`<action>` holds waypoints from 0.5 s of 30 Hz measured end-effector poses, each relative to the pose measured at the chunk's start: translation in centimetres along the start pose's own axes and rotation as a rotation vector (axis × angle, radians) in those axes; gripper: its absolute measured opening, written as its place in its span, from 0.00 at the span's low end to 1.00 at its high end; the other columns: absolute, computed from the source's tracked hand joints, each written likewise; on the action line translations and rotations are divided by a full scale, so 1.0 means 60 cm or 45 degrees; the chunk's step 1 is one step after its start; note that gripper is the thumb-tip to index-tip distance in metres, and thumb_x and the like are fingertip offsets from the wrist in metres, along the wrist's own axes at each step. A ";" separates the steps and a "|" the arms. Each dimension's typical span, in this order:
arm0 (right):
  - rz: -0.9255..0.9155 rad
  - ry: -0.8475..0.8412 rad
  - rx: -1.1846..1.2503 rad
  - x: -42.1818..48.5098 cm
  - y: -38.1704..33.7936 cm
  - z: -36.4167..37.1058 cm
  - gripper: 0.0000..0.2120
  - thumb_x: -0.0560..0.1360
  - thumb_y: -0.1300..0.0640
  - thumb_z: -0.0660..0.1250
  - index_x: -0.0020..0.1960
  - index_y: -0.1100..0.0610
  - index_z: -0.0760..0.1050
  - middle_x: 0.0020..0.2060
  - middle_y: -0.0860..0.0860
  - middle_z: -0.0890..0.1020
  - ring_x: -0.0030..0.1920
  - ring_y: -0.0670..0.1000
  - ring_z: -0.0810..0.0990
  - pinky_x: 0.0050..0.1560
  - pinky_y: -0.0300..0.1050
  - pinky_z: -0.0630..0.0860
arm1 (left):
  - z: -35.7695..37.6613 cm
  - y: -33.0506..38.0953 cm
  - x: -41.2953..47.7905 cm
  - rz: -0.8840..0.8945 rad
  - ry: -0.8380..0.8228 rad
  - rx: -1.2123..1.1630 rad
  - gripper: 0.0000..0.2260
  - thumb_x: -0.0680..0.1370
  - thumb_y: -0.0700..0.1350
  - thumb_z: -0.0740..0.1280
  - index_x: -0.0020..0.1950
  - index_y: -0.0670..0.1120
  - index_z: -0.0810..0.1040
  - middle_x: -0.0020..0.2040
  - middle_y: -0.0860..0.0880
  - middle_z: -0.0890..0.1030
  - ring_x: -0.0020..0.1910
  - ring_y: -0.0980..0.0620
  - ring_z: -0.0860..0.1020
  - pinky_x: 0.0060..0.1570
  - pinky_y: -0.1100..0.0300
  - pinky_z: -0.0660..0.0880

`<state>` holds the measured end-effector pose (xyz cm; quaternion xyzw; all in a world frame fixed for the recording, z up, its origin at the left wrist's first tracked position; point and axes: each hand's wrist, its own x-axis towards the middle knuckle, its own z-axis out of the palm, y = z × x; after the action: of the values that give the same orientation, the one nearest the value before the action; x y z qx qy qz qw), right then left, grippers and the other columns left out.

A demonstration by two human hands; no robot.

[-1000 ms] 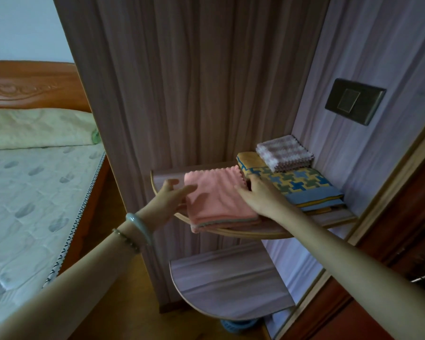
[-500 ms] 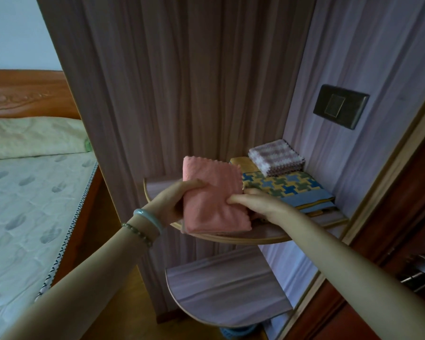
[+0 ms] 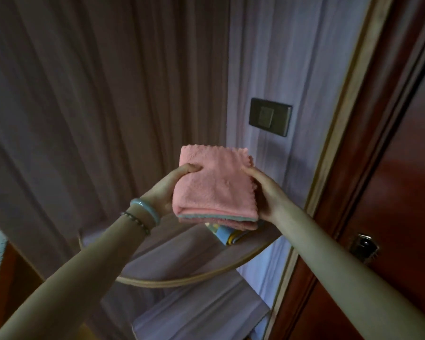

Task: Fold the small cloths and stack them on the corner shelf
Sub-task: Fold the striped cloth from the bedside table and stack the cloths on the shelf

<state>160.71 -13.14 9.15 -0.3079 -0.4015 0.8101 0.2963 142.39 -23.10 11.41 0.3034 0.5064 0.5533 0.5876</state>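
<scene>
Aloft above the corner shelf [image 3: 182, 282], the folded pink cloth [image 3: 214, 185] sits between our two hands, clear of the board and tipped toward the camera. Our left hand [image 3: 168, 192], the one with the bangle [image 3: 145, 210] at its wrist, pinches the left edge, thumb on top and fingers hidden beneath. Our right hand [image 3: 264, 195] pinches the scalloped right edge the same way. We judge the cloth light, plush and limp: it sags slightly between the grips, and its stacked layers, with a pale green one showing at the near edge, could slide apart if held by one corner. Holding both side edges, or laying a flat palm under the whole fold, looks the safest way to keep it square. A patterned cloth [image 3: 225, 236] peeks out just below on the shelf. We can read no brand, label or writing anywhere; the wall switch [image 3: 270, 116] is blank
</scene>
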 end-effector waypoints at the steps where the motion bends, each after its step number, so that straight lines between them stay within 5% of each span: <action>1: -0.024 0.099 -0.013 0.004 -0.006 -0.009 0.09 0.73 0.51 0.69 0.46 0.56 0.82 0.39 0.54 0.85 0.39 0.52 0.84 0.47 0.45 0.78 | 0.004 0.002 0.018 -0.022 -0.049 0.011 0.18 0.74 0.51 0.67 0.57 0.41 0.77 0.41 0.42 0.84 0.39 0.46 0.83 0.39 0.56 0.81; 4: -0.181 0.382 -0.072 0.021 -0.013 -0.040 0.09 0.71 0.59 0.71 0.52 0.58 0.79 0.42 0.56 0.84 0.38 0.52 0.83 0.39 0.44 0.80 | 0.013 0.005 0.074 -0.006 -0.184 0.050 0.19 0.71 0.48 0.71 0.59 0.42 0.78 0.45 0.46 0.85 0.43 0.51 0.84 0.40 0.61 0.79; 8: -0.429 0.728 -0.001 0.029 -0.009 -0.074 0.16 0.69 0.67 0.71 0.56 0.62 0.78 0.44 0.59 0.83 0.38 0.54 0.82 0.33 0.42 0.78 | 0.003 -0.003 0.149 -0.135 -0.406 0.043 0.23 0.77 0.52 0.66 0.70 0.44 0.71 0.64 0.40 0.77 0.62 0.42 0.76 0.61 0.46 0.73; 10: -0.453 0.827 0.066 0.031 0.001 -0.084 0.16 0.69 0.68 0.70 0.56 0.62 0.78 0.41 0.58 0.83 0.34 0.52 0.82 0.32 0.42 0.78 | -0.009 -0.011 0.175 -0.313 -0.497 0.145 0.22 0.75 0.50 0.68 0.67 0.43 0.73 0.65 0.40 0.76 0.64 0.42 0.74 0.66 0.44 0.69; 13: -0.427 0.920 0.138 0.041 0.020 -0.091 0.17 0.70 0.69 0.69 0.58 0.63 0.78 0.40 0.57 0.83 0.31 0.51 0.82 0.29 0.41 0.79 | -0.022 -0.021 0.198 -0.319 -0.481 0.348 0.23 0.70 0.42 0.73 0.64 0.41 0.76 0.62 0.41 0.79 0.60 0.44 0.78 0.60 0.47 0.74; 15: -0.400 0.950 0.191 0.049 0.034 -0.086 0.16 0.71 0.69 0.69 0.58 0.63 0.77 0.40 0.57 0.82 0.30 0.51 0.81 0.28 0.40 0.78 | -0.025 -0.024 0.205 -0.185 -0.321 0.456 0.23 0.69 0.43 0.75 0.63 0.44 0.75 0.59 0.44 0.80 0.55 0.47 0.80 0.48 0.53 0.80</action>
<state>162.18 -9.61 4.17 -0.4928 -0.2484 0.6149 0.5634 139.94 -11.91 6.46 0.4323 0.5397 0.3687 0.6212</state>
